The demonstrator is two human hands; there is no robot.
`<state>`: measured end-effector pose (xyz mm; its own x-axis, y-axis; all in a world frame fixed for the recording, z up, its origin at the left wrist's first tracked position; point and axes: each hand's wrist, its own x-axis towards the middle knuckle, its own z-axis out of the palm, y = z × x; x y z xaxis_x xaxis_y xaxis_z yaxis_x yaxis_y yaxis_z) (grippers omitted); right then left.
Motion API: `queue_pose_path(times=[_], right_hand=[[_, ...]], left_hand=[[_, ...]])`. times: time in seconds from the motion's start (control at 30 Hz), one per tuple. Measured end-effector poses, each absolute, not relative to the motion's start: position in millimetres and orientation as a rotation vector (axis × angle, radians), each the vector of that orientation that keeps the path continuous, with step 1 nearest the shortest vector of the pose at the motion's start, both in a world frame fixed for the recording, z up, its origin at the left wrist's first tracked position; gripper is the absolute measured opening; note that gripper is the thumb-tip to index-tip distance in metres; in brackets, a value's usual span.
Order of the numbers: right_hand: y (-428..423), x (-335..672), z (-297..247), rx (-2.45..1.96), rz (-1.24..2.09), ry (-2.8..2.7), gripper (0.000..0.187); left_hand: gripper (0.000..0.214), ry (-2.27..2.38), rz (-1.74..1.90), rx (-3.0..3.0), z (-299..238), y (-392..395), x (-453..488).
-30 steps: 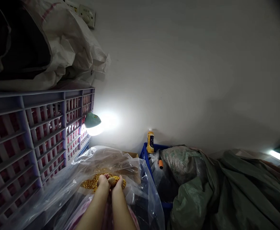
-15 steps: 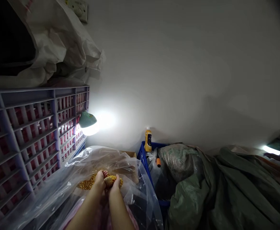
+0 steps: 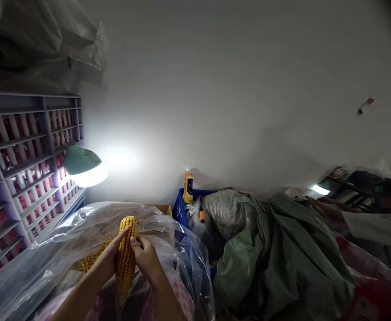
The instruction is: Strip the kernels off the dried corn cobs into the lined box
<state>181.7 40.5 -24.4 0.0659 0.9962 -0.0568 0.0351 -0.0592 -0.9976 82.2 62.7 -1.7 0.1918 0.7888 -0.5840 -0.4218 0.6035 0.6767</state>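
The left hand (image 3: 111, 257) and right hand (image 3: 146, 256) over there are partly curled, gripping opposite sides of a corn cob (image 3: 126, 258) between them. Loose kernels (image 3: 87, 263) lie just left of the left hand; a lit lamp (image 3: 83, 166) hangs beyond it.

The corn cob (image 3: 126, 256) is golden yellow, beaded in rows, and the loose kernels (image 3: 90, 262) match it. I see pink-and-white check on the cloth (image 3: 182, 294), a lavender crate (image 3: 50, 151), a green lamp (image 3: 80, 159) glowing white, a blue basket (image 3: 179, 209), a yellow bottle (image 3: 186, 192) with a dark label, an orange handle (image 3: 202, 217), an olive-green sheet (image 3: 298, 236) and a greyish wall (image 3: 215, 98).
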Motion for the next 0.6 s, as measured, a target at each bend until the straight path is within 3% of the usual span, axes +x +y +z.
queue_pose_path(times=[0.27, 0.6], right_hand=[[46.0, 215.7, -5.5, -1.487, 0.916, -1.336, 0.032], [43.0, 211.9, -6.7, -1.451, 1.161, -1.345, 0.033]], left_hand=[[0.026, 1.133, 0.923, 0.172, 22.0, 61.8, 87.9], [0.038, 0.921, 1.028, 0.244, 19.1, 62.0, 82.1]])
